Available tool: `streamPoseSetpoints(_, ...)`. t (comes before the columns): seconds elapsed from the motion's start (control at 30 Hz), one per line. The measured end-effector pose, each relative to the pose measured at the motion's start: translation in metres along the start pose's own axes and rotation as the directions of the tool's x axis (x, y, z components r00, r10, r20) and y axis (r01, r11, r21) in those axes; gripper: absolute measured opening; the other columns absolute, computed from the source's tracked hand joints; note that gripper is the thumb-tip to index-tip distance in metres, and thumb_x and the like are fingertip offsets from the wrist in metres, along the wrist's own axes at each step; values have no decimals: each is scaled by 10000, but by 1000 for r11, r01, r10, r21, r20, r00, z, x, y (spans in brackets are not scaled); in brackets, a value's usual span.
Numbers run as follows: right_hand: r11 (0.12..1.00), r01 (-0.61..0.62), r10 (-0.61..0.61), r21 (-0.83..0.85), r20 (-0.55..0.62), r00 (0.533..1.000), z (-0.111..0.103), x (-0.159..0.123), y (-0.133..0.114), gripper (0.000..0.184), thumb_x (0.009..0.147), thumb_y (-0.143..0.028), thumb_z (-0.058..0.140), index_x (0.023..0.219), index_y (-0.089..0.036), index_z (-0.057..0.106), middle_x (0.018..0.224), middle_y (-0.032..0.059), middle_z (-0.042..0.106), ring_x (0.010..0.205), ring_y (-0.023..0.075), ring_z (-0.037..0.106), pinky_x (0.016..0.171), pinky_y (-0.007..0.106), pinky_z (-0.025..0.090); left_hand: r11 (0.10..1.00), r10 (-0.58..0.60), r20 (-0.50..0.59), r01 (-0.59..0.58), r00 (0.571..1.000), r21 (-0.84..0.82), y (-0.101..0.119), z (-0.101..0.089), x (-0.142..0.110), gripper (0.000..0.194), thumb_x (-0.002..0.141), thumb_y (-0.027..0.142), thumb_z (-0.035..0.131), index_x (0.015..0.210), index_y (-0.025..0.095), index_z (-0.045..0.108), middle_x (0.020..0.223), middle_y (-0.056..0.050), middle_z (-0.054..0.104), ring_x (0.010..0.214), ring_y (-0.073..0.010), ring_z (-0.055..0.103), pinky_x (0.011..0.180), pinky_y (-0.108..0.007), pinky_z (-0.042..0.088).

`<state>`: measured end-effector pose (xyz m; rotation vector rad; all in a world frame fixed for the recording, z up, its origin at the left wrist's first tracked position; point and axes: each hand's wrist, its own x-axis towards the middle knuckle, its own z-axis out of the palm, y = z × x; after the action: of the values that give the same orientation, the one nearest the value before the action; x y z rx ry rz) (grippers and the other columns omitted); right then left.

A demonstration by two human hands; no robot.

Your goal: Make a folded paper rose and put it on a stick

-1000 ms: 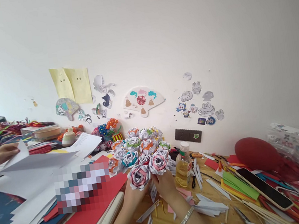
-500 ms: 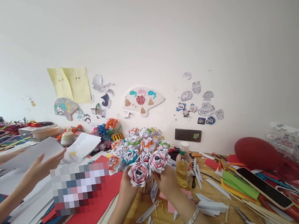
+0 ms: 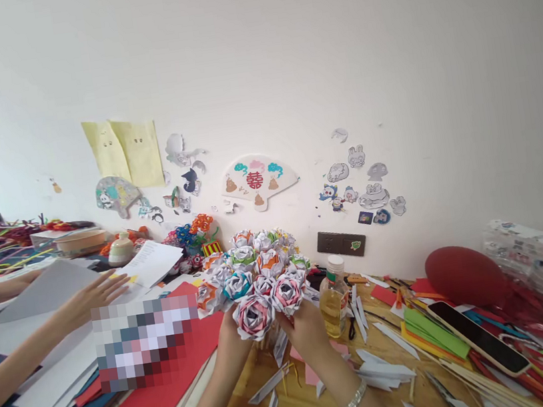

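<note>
A bouquet of folded paper flowers (image 3: 260, 269), white with pink, blue, orange and green tints, is held up in front of me. Under its left side my left hand (image 3: 234, 337) grips the bunch, fingers mostly hidden behind the blooms. My right hand (image 3: 302, 327) closes on it from the right, a beaded bracelet (image 3: 352, 399) on that wrist. The stems are largely covered by the flowers and hands. Just right of the bunch stands a bottle of yellow liquid (image 3: 333, 299) with a white cap.
At the left, another person's hand (image 3: 97, 294) lies over white paper sheets (image 3: 65, 357). Red paper (image 3: 176, 385) borders my left arm. To the right are folded paper strips (image 3: 383, 370), a phone (image 3: 478, 338), green paper (image 3: 436, 332), scissors (image 3: 447, 394) and a red balloon (image 3: 464, 277).
The other person's hand has moved right and lower onto the papers, its fingers now flatter. My hands and the bouquet have barely moved.
</note>
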<state>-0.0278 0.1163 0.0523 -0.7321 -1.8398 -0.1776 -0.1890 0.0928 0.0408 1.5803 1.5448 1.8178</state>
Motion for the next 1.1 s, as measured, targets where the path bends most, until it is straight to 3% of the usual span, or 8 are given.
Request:
streamPoseSetpoints(0.1, 999, -41, 41, 5, -98, 994, -13, -6, -4, 292, 913, -410, 435, 879, -165, 590, 700, 56, 633, 601, 192, 604, 522, 270, 441, 1000, 1, 8, -1, 1000, -1, 2, 0, 0, 350, 613, 307, 664, 938, 185, 630, 947, -95, 723, 925, -289, 657, 784, -369, 536)
streamPoseSetpoints(0.23, 998, 51, -32, 48, -337, 941, -33, 3, -12, 453, 880, -484, 491, 1173, -144, 428, 976, 136, 598, 884, 249, 604, 672, 355, 511, 1000, -20, -1, 20, 1000, 4, -1, 2, -3, 404, 604, 321, 690, 976, 178, 624, 969, -102, 716, 934, -292, 653, 794, -375, 531)
streamPoseSetpoints(0.33, 993, 117, -112, 3, -255, 960, -43, 18, -21, 474, 883, -455, 508, 1253, -176, 408, 1043, 135, 571, 989, 265, 572, 782, 398, 503, 999, -44, -17, 45, 999, 9, -5, 2, -4, 464, 571, 333, 716, 991, 166, 614, 985, -121, 707, 908, -299, 658, 792, -393, 528)
streamPoseSetpoints(0.43, 997, 67, -59, 46, -170, 984, -44, 26, -28, 332, 906, -387, 487, 1181, -201, 492, 1039, 112, 550, 972, 239, 574, 812, 388, 500, 999, -53, -24, 53, 998, 9, -7, 1, -4, 465, 565, 338, 717, 983, 161, 613, 1015, -135, 696, 931, -310, 650, 804, -405, 522)
streamPoseSetpoints(0.57, 990, 3, 23, 139, -182, 983, -41, 25, -31, 288, 901, -352, 501, 1138, -189, 503, 1048, 113, 527, 1003, 233, 548, 839, 399, 498, 999, -41, -14, 40, 999, -7, -4, 1, -4, 461, 579, 338, 717, 998, 172, 619, 1050, -121, 688, 967, -306, 639, 831, -400, 513)
streamPoseSetpoints(0.9, 971, -28, 74, 239, -182, 980, -40, 23, -35, 244, 892, -306, 512, 1109, -197, 507, 1026, 98, 542, 983, 229, 553, 835, 403, 494, 996, -21, -39, 17, 999, -92, -6, 6, -2, 407, 628, 366, 692, 964, 153, 609, 1014, -133, 689, 935, -290, 645, 815, -401, 521)
streamPoseSetpoints(1.1, 962, -59, 84, 268, -83, 993, -41, 28, -36, 239, 891, -311, 513, 1106, -208, 509, 1059, 95, 540, 1011, 227, 548, 860, 393, 485, 997, -18, -57, 13, 998, -81, -5, 4, -2, 364, 642, 335, 688, 952, 164, 603, 969, -120, 694, 912, -281, 650, 824, -412, 517)
